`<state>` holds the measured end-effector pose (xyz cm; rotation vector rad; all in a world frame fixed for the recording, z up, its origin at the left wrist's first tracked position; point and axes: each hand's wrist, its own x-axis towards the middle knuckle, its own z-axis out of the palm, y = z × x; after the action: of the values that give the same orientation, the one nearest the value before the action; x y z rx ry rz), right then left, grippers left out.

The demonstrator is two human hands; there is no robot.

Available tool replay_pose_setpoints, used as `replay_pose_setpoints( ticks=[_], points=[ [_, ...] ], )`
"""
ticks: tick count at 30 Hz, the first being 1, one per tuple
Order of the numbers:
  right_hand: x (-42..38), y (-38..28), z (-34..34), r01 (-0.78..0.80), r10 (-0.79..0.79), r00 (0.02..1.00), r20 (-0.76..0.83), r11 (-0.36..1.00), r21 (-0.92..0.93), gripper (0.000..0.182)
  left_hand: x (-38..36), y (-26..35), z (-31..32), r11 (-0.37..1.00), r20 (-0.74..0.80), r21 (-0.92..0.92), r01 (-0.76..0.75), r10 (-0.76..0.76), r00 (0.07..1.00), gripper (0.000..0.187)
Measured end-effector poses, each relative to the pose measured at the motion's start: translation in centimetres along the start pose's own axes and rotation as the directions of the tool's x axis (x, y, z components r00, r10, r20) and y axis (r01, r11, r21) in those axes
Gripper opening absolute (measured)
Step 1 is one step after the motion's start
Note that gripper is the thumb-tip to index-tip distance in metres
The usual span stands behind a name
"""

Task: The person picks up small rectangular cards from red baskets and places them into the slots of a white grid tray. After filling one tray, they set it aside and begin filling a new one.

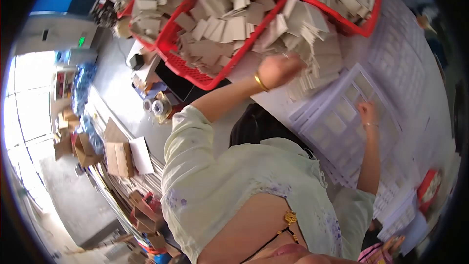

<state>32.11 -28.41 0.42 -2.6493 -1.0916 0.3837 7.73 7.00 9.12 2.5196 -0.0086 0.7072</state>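
In head view, the left hand (281, 71), w/ a gold bangle (260, 82) on the wrist, is at the loose pile (320, 39) of off-white flat pcs. Its fingers are bent & blurred, so I cannot tell if they grasp a pc or are only beside the pile. The right hand (369, 112), w/ a thin bracelet (372, 125), is over the white frame (337, 117), toward its right side. Its fingers are curled inward, like a loose fist; if sth is btwn them, I cannot tell.

The frame has rectangular openings & lies on the white surface (278, 103), just beside the pile, w/ other white sheets under its edge. More white grids (398, 51) lie farther to the right.

Behind the pile are red baskets full of similar pcs: the mid. basket (195, 79) is just left of the pile, the right basket (362, 30) is at its far side, & the left basket (140, 39) is partly hidden. A small red tray (423, 190) w/ pale pcs is at the right edge. Tape rolls (159, 107) are to the left, nr the left elbow.
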Motion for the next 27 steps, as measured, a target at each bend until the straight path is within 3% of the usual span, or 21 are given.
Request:
replay_pose_setpoints(
  ticks=[2, 3, 4, 5, 6, 7, 9, 12, 15, 18, 19, 21, 22, 24, 27],
  points=[
    [0.4, 1.1, -0.2, 0.000, -0.001, 0.995, 0.103, 1.000, 0.017, 0.010, -1.7, -3.9, -5.0, 0.973, -0.170, 0.145, 0.182, -0.157, 0.973, 0.015],
    [0.5, 1.0, -0.5, 0.020, -0.021, 0.989, 0.143, 1.000, 0.002, 0.009, -2.8, -5.9, -7.4, 0.933, -0.276, 0.010, 0.360, -0.343, 0.898, 0.017],
    [0.5, 0.7, -0.8, 0.027, -0.027, 0.988, 0.153, 1.000, -0.003, 0.009, -4.5, -9.2, -9.3, 0.826, -0.313, -0.006, 0.564, -0.537, 0.783, 0.016],
    [0.4, 0.4, -1.0, 0.031, -0.030, 0.987, 0.160, 0.999, -0.008, 0.008, -5.9, -12.2, -12.0, 0.790, -0.375, -0.032, 0.612, -0.577, 0.725, 0.015],
    [0.4, 0.2, -1.2, 0.031, -0.028, 0.986, 0.164, 0.999, -0.015, 0.009, -7.8, -15.7, -14.5, 0.778, -0.439, 0.167, 0.606, -0.491, 0.752, 0.012],
    [0.3, 0.4, -1.2, 0.049, -0.044, 0.984, 0.171, 0.999, -0.023, 0.009, -9.8, -18.9, -16.6, 0.692, -0.422, 0.283, 0.664, -0.532, 0.734, 0.013],
    [0.4, 0.6, -1.4, 0.075, -0.066, 0.980, 0.187, 0.996, -0.044, 0.010, -14.3, -25.4, -19.7, 0.506, -0.360, 0.351, 0.788, -0.704, 0.612, 0.020],
    [2.0, -6.1, -4.4, 0.161, -0.181, 0.983, -0.021, 0.914, -0.372, 0.011, -15.4, -27.1, -23.0, 0.230, -0.122, 0.634, 0.738, -0.913, 0.389, 0.031],
    [5.3, -13.4, -5.8, 0.208, -0.214, 0.977, -0.001, 0.949, -0.237, 0.013, -14.4, -27.1, -22.3, 0.201, 0.082, 0.832, 0.516, -0.966, 0.244, 0.036],
    [8.7, -22.2, -5.2, 0.492, -0.494, 0.863, -0.106, 0.869, -0.046, 0.011, -14.8, -26.1, -19.5, 0.211, 0.119, 0.917, 0.339, -0.955, 0.273, 0.037],
    [10.0, -25.0, -4.7, 0.553, -0.551, 0.826, -0.120, 0.833, -0.018, 0.011, -12.3, -22.4, -19.7, 0.251, 0.188, 0.914, 0.318, -0.958, 0.216, 0.042],
    [12.1, -31.8, -3.7, 0.663, -0.641, 0.748, -0.172, 0.736, 0.141, 0.010, -14.5, -24.6, -17.9, 0.212, 0.094, 0.894, 0.395, -0.951, 0.295, 0.044],
    [13.0, -35.0, -2.8, 0.687, -0.668, 0.727, -0.159, 0.714, 0.134, 0.009, -15.4, -25.4, -17.3, 0.190, 0.042, 0.880, 0.435, -0.944, 0.328, 0.045],
    [15.1, -40.0, 0.3, 0.749, -0.746, 0.660, -0.090, 0.644, 0.154, 0.013, -14.9, -24.4, -17.9, 0.225, 0.074, 0.861, 0.455, -0.942, 0.326, 0.035],
    [17.4, -46.6, 7.0, 0.748, -0.726, 0.624, 0.288, 0.662, 0.046, 0.017, -14.2, -22.5, -19.3, 0.259, 0.084, 0.788, 0.559, -0.944, 0.319, 0.026]
  ],
)
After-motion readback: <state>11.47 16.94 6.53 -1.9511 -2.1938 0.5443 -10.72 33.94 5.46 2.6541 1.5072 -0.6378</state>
